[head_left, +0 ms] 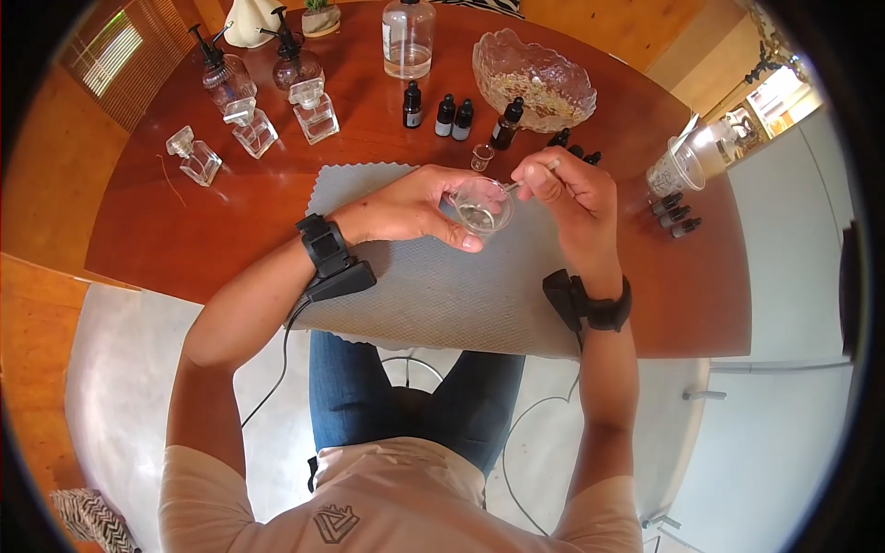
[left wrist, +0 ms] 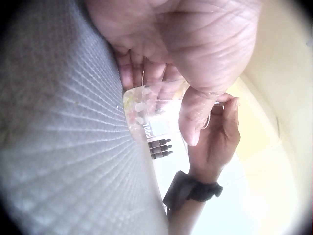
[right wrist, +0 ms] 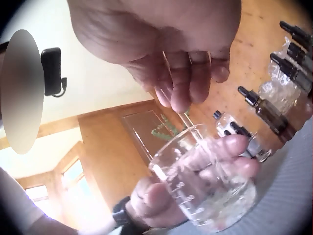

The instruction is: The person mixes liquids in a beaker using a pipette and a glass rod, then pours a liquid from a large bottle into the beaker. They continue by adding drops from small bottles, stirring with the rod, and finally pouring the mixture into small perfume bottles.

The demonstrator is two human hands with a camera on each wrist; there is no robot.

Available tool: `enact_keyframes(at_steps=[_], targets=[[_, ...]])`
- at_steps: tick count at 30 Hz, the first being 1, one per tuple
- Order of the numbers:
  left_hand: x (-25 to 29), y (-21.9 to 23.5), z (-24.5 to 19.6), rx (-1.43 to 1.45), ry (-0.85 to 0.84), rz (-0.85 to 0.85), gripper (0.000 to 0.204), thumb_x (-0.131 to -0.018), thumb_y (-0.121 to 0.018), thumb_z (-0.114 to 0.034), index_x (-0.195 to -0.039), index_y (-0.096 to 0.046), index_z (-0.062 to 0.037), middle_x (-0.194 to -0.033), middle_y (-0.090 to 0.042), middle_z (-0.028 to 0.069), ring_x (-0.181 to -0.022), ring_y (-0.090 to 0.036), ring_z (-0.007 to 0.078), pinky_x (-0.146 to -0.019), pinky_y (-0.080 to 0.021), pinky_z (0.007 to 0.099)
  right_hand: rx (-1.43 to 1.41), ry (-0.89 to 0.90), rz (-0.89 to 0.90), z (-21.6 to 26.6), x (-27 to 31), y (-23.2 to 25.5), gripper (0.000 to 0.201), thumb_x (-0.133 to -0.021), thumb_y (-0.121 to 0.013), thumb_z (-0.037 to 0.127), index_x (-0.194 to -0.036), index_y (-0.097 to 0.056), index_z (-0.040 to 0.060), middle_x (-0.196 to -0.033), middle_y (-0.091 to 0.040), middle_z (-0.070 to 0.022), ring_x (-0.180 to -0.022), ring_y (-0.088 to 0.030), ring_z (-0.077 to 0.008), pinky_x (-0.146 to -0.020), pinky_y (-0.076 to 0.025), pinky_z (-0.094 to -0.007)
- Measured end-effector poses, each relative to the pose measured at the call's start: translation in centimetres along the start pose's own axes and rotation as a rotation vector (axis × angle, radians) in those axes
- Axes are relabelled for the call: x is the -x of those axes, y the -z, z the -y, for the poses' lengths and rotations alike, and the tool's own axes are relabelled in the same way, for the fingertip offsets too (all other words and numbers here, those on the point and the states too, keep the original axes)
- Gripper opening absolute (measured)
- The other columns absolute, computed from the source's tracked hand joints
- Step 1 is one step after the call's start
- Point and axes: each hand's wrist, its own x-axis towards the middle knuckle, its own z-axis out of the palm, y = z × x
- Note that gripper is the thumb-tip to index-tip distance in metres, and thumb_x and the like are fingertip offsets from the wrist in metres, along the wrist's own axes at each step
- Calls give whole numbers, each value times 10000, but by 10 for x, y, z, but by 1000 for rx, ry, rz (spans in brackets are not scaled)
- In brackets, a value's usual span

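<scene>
A clear measuring cup (head_left: 483, 208) with a little liquid is held above the grey mat (head_left: 415, 286) by my left hand (head_left: 415, 210), thumb on the near side and fingers behind it. Between the fingertips of my right hand (head_left: 573, 198) is a thin clear stick (right wrist: 190, 125), its lower part inside the cup (right wrist: 210, 191). In the left wrist view, the cup (left wrist: 146, 110) shows a 100ml mark beside my left thumb.
Dropper bottles (head_left: 412, 106), a small glass (head_left: 481, 158) and a crystal bowl (head_left: 535, 83) stand beyond the mat. Glass perfume bottles (head_left: 251, 129) are at the left, and a large bottle (head_left: 407, 41) is at the back. On the right is a plastic cup (head_left: 676, 169) near several small bottles (head_left: 673, 214).
</scene>
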Motion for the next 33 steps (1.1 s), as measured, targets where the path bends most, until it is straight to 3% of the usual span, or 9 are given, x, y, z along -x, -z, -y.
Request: enact_keyframes(at_steps=[3,6,12,15,18,21,24,30,33], targets=[[0,0,-1,-28,-8,-3,669,-783,-883,-202,-1366,-595,-45,-1252,-674,60,-1194,-597,175,-1043,-461,342,-141,-72,177,1,1,9,173,-996,-639,113,-915,-665,-38,-778,-633,-41,-724,-587,-96,-669,-460,-256],[1,0,-1,-29,-7,-16,670,-785,-881,-198,-1370,-592,-45,-1261,-669,60,-1196,-594,174,-1037,-465,341,-16,-21,19,1,1,0,196,-1001,-633,132,-903,-664,-34,-778,-635,-38,-718,-581,-99,-673,-459,-260],[1,-3,-9,46,19,-10,664,-792,-876,-175,-1368,-584,-25,-1264,-659,59,-1194,-584,160,-1026,-470,324,-112,-42,116,4,2,6,219,-996,-626,154,-893,-660,-37,-762,-623,-42,-695,-562,-106,-654,-451,-267],[0,-2,-7,68,24,-3,662,-790,-874,-146,-1369,-579,-18,-1256,-656,54,-1189,-578,148,-1019,-473,317,31,71,-5,-4,0,2,205,-987,-626,139,-897,-658,-42,-749,-613,-56,-675,-558,-116,-639,-452,-278],[-2,-2,-6,92,38,4,666,-787,-870,-114,-1376,-573,-20,-1254,-652,51,-1182,-574,138,-1016,-474,312,-139,-37,147,7,2,6,207,-985,-621,138,-895,-654,-46,-732,-599,-68,-648,-540,-128,-617,-442,-285],[-5,1,4,49,18,17,668,-788,-866,-95,-1383,-568,-29,-1260,-647,51,-1178,-574,134,-1019,-472,307,-49,82,-20,0,1,-1,215,-984,-614,131,-874,-641,-53,-714,-581,-71,-634,-533,-135,-594,-434,-289],[-4,1,1,3,34,9,665,-792,-862,-93,-1385,-567,-31,-1262,-647,51,-1176,-574,134,-1021,-472,307,-54,84,74,-4,1,3,224,-979,-614,128,-845,-622,-51,-702,-567,-68,-628,-526,-129,-578,-428,-291],[-4,-2,-4,-19,34,1,646,-788,-863,-79,-1368,-583,-35,-1243,-655,39,-1171,-572,131,-997,-485,309,-64,115,-18,-1,1,1,240,-975,-611,132,-808,-589,-38,-682,-543,-71,-620,-508,-129,-573,-410,-296],[-4,0,-3,-18,67,12,644,-787,-863,-76,-1367,-587,-44,-1241,-655,37,-1169,-570,125,-992,-487,305,-137,90,135,0,2,5,246,-976,-612,137,-800,-586,-33,-669,-533,-64,-615,-506,-128,-573,-408,-289]])
